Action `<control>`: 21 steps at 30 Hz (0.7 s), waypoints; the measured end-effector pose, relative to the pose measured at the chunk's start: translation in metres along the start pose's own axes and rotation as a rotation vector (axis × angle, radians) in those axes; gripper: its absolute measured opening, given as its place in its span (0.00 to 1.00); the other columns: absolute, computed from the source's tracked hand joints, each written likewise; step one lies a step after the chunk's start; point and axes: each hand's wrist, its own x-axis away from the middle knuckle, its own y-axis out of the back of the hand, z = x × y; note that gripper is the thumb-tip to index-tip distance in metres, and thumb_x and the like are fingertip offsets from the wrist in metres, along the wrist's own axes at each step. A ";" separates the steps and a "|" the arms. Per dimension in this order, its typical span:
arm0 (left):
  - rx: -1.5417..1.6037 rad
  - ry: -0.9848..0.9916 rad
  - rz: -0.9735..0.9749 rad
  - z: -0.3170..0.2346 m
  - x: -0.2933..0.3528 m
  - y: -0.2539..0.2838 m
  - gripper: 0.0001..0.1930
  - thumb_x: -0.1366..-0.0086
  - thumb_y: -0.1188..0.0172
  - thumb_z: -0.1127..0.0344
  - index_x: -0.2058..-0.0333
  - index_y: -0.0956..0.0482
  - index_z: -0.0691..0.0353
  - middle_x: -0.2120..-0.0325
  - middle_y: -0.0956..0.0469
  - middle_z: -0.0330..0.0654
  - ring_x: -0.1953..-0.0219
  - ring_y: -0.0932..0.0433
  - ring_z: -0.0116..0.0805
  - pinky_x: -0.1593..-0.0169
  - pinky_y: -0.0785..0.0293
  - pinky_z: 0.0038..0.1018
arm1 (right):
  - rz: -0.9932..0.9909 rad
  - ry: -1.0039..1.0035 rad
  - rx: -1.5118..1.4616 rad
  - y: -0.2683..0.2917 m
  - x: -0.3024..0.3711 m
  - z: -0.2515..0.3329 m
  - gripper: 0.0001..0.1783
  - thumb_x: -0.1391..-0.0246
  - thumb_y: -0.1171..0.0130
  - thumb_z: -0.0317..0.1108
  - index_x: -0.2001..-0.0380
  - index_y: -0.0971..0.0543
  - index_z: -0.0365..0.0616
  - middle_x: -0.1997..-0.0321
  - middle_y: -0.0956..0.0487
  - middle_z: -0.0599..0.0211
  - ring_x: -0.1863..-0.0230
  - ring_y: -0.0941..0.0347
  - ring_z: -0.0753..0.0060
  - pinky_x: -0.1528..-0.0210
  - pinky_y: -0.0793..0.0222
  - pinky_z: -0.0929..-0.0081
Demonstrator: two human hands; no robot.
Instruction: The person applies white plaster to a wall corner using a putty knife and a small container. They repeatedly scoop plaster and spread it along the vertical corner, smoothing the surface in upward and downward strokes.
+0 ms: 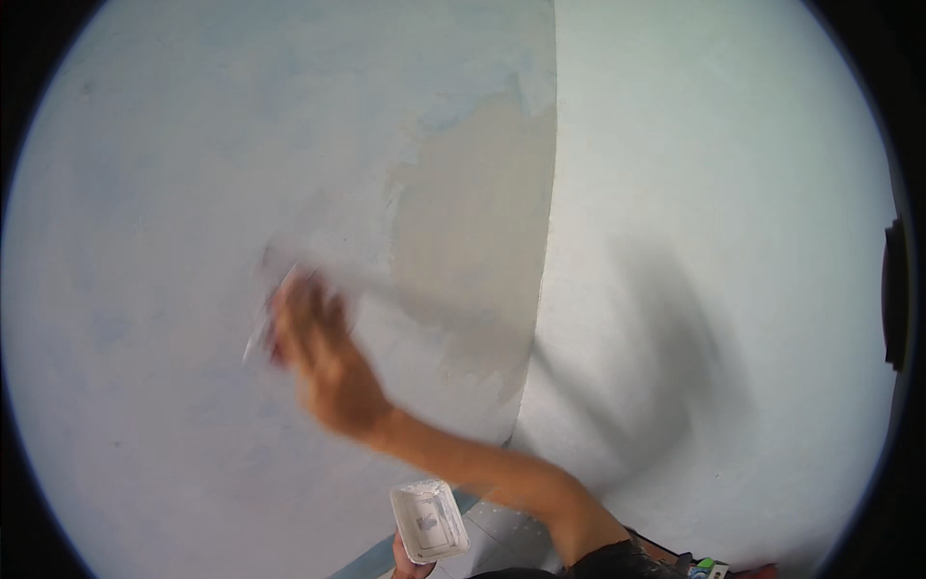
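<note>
1. A scraper (262,323), blurred, is held against the wall (193,193) at the upper-left end of the right hand (313,352); its long axis runs roughly upright, slightly tilted.
2. A bare grey patch (473,222) is seen to the right of the blade, near the corner (540,289).
3. The right hand is closed round the scraper; finger detail is lost to blur.
4. A white tray (429,521) is gripped from below by the left hand (410,565), mostly out of view at the lower edge.

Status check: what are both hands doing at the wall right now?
Right hand grips a blurred flat blade against the wall. Left hand holds a white tray low. Grey patch beside the corner; nothing in the way.
</note>
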 end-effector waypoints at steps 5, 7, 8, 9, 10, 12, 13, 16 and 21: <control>-0.030 0.003 0.006 -0.011 0.001 -0.009 0.25 0.28 0.59 0.47 0.40 0.29 0.54 0.45 0.25 0.41 0.42 0.26 0.48 0.38 0.32 0.54 | -0.090 -0.140 -0.445 0.046 0.038 0.006 0.30 0.38 0.55 0.20 0.32 0.41 0.29 0.28 0.40 0.37 0.27 0.42 0.43 0.33 0.36 0.49; -0.040 -0.036 0.008 -0.021 0.011 -0.010 0.26 0.28 0.59 0.47 0.40 0.30 0.54 0.45 0.25 0.41 0.42 0.26 0.48 0.39 0.31 0.54 | -0.270 -0.487 -0.243 0.059 0.050 -0.036 0.15 0.38 0.52 0.23 0.49 0.32 0.33 0.53 0.29 0.52 0.60 0.27 0.62 0.60 0.30 0.65; -0.048 -0.038 0.017 -0.023 0.014 -0.013 0.26 0.28 0.59 0.47 0.40 0.30 0.54 0.45 0.25 0.41 0.42 0.26 0.48 0.39 0.31 0.54 | -0.374 -0.614 -0.118 0.066 0.058 -0.070 0.06 0.38 0.48 0.26 0.66 0.25 0.33 0.73 0.26 0.64 0.76 0.31 0.74 0.73 0.35 0.73; -0.066 -0.042 0.007 -0.027 0.018 -0.012 0.27 0.28 0.58 0.46 0.40 0.29 0.54 0.45 0.24 0.41 0.43 0.26 0.47 0.39 0.30 0.53 | -0.503 -0.770 -0.120 0.078 0.041 -0.086 0.08 0.39 0.50 0.25 0.62 0.23 0.30 0.70 0.20 0.48 0.73 0.24 0.52 0.68 0.31 0.62; -0.088 -0.037 0.005 -0.031 0.019 -0.012 0.27 0.29 0.58 0.44 0.40 0.29 0.55 0.46 0.24 0.41 0.43 0.25 0.47 0.40 0.29 0.51 | -0.503 -0.827 -0.060 0.081 0.051 -0.126 0.11 0.42 0.51 0.22 0.57 0.24 0.29 0.66 0.19 0.46 0.67 0.21 0.48 0.62 0.29 0.61; -0.114 -0.031 0.001 -0.028 0.021 -0.015 0.28 0.29 0.58 0.43 0.40 0.29 0.55 0.46 0.23 0.42 0.44 0.24 0.46 0.40 0.28 0.50 | -0.534 -0.868 0.032 0.087 0.054 -0.168 0.18 0.44 0.52 0.19 0.50 0.25 0.30 0.61 0.19 0.43 0.57 0.20 0.45 0.54 0.28 0.59; -0.126 -0.031 -0.002 -0.030 0.023 -0.019 0.28 0.29 0.58 0.43 0.40 0.29 0.55 0.46 0.23 0.42 0.44 0.24 0.46 0.40 0.28 0.50 | -0.496 -0.891 0.043 0.084 0.050 -0.176 0.20 0.45 0.52 0.19 0.48 0.26 0.29 0.58 0.19 0.42 0.55 0.20 0.45 0.52 0.28 0.59; -0.128 -0.042 -0.022 -0.029 0.026 -0.032 0.29 0.29 0.58 0.43 0.40 0.29 0.55 0.46 0.23 0.42 0.44 0.24 0.46 0.40 0.28 0.49 | -0.402 -0.873 0.089 0.062 0.042 -0.183 0.30 0.46 0.54 0.16 0.37 0.33 0.29 0.44 0.23 0.38 0.45 0.24 0.44 0.44 0.29 0.60; -0.101 0.005 -0.042 -0.018 0.021 -0.043 0.27 0.29 0.59 0.44 0.41 0.28 0.54 0.45 0.24 0.42 0.43 0.25 0.47 0.39 0.30 0.50 | -0.224 -0.338 -0.210 -0.010 0.054 -0.025 0.35 0.42 0.51 0.18 0.30 0.42 0.34 0.27 0.41 0.40 0.25 0.49 0.38 0.25 0.57 0.42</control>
